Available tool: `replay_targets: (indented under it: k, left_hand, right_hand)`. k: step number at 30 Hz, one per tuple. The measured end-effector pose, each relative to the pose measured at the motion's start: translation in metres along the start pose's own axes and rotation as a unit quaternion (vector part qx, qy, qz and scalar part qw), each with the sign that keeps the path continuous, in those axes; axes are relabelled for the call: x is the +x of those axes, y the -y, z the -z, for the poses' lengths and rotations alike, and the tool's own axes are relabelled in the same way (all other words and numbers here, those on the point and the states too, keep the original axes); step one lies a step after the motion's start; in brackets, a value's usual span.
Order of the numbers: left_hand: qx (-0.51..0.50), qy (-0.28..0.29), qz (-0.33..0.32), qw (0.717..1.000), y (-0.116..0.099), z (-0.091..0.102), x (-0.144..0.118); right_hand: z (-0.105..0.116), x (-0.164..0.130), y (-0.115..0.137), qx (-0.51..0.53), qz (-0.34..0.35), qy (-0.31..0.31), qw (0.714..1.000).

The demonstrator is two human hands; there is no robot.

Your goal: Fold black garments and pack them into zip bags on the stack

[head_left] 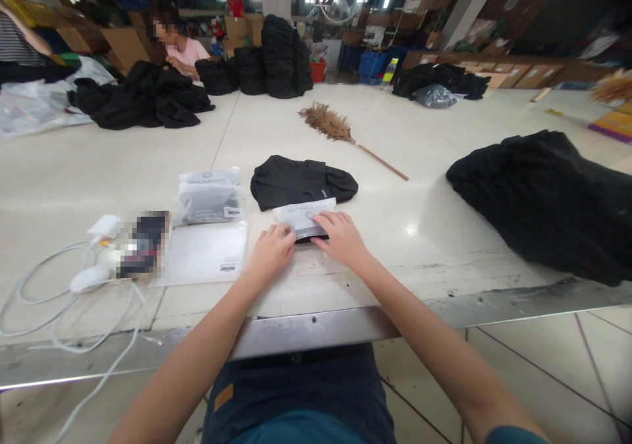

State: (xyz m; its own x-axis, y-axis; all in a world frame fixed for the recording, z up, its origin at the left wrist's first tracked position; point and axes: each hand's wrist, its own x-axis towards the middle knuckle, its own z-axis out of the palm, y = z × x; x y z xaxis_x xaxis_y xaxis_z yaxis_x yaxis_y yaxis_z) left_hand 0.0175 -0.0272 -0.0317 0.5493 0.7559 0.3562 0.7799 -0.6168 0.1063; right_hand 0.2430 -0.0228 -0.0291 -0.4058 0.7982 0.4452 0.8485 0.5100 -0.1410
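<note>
Both of my hands press on a small clear plastic bag point(302, 219) with a folded black garment inside, lying on the white table point(424, 246) in front of me. My left hand point(269, 251) grips the bag's near left corner. My right hand point(342, 238) lies flat on its right side. Just behind the bag rests a folded black garment point(300, 180).
Left of my hands lie an empty flat bag point(205, 251), a filled bag point(210, 197), a phone point(144, 243) and white cables point(59, 299). A black garment pile point(548, 197) sits at right, a feather duster point(345, 134) behind. A person point(180, 49) works at the far left by more black piles.
</note>
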Motion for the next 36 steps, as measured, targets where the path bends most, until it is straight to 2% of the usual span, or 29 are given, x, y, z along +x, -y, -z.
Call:
replay_targets:
  k: [4, 9, 13, 16, 18, 20, 23, 29, 33, 36]
  left_hand:
    - [-0.08, -0.02, -0.036, 0.996, 0.006, -0.005, -0.004]
    - [-0.116, 0.035, -0.038, 0.992, 0.003, -0.006, -0.007]
    - [-0.052, 0.045, -0.018, 0.997, -0.001, 0.012, -0.009]
    - [-0.008, 0.044, 0.023, 0.999, -0.001, 0.025, -0.01]
    - [0.005, 0.053, 0.022, 0.998, -0.004, 0.027, -0.009]
    - [0.009, 0.061, -0.006, 0.998, -0.009, 0.026, -0.004]
    - [0.02, 0.071, -0.045, 0.996, -0.018, 0.02, 0.012]
    - [0.044, 0.085, -0.093, 0.991, -0.022, 0.015, 0.045]
    - [0.069, 0.062, -0.05, 0.994, -0.032, 0.007, 0.05]
    - [0.079, 0.041, 0.0, 0.996, -0.042, -0.001, 0.049]
  right_hand:
    - [-0.005, 0.01, -0.004, 0.006, -0.028, 0.025, 0.999]
    - [-0.017, 0.008, -0.001, -0.086, -0.083, -0.022, 0.993]
    - [-0.008, 0.002, -0.001, -0.096, -0.044, -0.044, 0.993]
    - [0.003, -0.01, -0.003, -0.061, -0.01, -0.007, 0.998]
    - [0.006, -0.02, -0.004, -0.026, 0.004, 0.021, 0.999]
    - [0.002, -0.029, -0.005, 0.007, 0.016, 0.023, 1.0]
    - [-0.009, -0.037, -0.005, 0.033, 0.034, -0.014, 0.999]
    - [-0.017, -0.041, -0.001, -0.016, 0.097, -0.062, 0.993]
    - [-0.017, -0.043, 0.001, -0.07, 0.112, -0.074, 0.988]
    - [-0.017, -0.043, 0.002, -0.09, 0.09, -0.076, 0.989]
